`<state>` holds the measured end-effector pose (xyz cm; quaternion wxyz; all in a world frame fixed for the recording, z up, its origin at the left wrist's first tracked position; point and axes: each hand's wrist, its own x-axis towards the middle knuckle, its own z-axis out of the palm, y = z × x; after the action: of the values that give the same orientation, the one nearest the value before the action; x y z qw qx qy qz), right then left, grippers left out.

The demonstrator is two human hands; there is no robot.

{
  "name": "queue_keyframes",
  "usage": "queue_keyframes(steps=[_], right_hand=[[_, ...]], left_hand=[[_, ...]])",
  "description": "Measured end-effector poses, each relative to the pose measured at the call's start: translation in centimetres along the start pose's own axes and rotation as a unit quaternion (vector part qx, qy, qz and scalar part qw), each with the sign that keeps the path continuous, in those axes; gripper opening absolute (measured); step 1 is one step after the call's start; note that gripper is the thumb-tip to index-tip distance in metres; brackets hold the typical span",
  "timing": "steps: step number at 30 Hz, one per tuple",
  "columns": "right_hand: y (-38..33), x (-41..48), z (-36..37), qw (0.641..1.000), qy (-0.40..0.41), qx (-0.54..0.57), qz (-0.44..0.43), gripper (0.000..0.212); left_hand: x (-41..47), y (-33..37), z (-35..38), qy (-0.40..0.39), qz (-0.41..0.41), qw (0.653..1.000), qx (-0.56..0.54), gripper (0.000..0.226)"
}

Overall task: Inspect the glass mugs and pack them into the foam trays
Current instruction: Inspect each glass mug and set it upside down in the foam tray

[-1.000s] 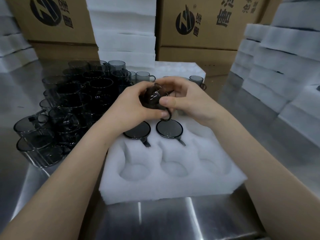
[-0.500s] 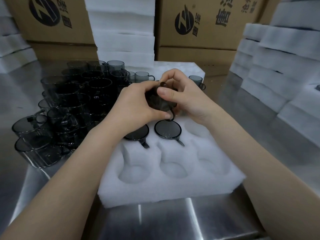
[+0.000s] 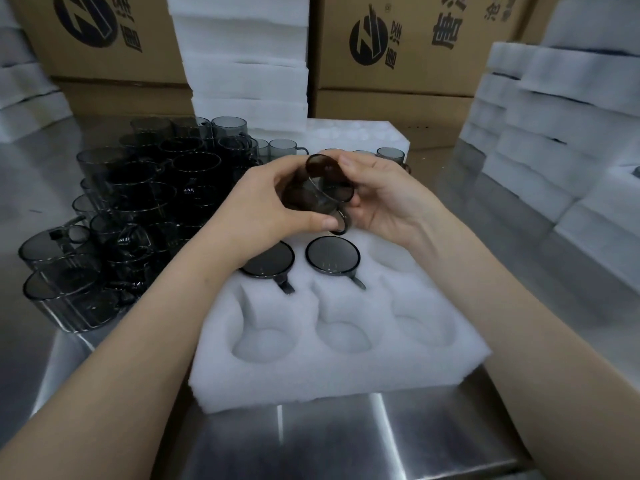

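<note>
Left grip (image 3: 263, 214) and right grip (image 3: 388, 199) both clasp a tilted dark glass mug (image 3: 311, 194) above the foam tray (image 3: 346, 308) holding two packed mugs (image 3: 332, 255).

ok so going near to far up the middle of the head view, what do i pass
steel table → foam tray → packed mugs → held mug → second foam tray → foam stack
</note>
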<state>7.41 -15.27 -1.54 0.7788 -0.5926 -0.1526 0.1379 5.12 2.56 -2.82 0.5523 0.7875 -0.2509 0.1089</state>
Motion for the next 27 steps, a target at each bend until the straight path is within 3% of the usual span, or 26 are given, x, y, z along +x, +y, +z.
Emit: queue_keyframes(steps=[4,7,13,18,22,27], right_hand=[[0.0,-0.3,-0.5,0.997,-0.072,0.035,0.003,0.041],[0.1,-0.3,-0.3,0.996,-0.082,-0.035,-0.021,0.046],[0.5,-0.2,0.7,0.965,0.033,-0.25,-0.063,0.041],[0.4,-0.3,1.6,0.94,0.123,-0.291,-0.129,0.03],[0.0,-0.2,1.4,0.952,0.158,-0.239,-0.102,0.032],[0.1,-0.3,0.9,0.996,0.043,-0.051,-0.063,0.016]], left_hand=[[0.0,-0.5,-0.3,0.006,-0.01,0.997,-0.072,0.058],[0.0,-0.6,-0.3,0.009,-0.016,0.997,-0.075,0.053],[0.0,-0.2,0.0,0.008,-0.002,0.999,0.034,0.053],[0.0,0.1,0.6,0.025,0.007,0.993,0.116,0.066],[-0.1,0.2,0.6,0.016,0.018,0.995,0.092,0.071],[-0.2,0.0,0.4,0.038,0.014,0.999,0.007,0.062]])
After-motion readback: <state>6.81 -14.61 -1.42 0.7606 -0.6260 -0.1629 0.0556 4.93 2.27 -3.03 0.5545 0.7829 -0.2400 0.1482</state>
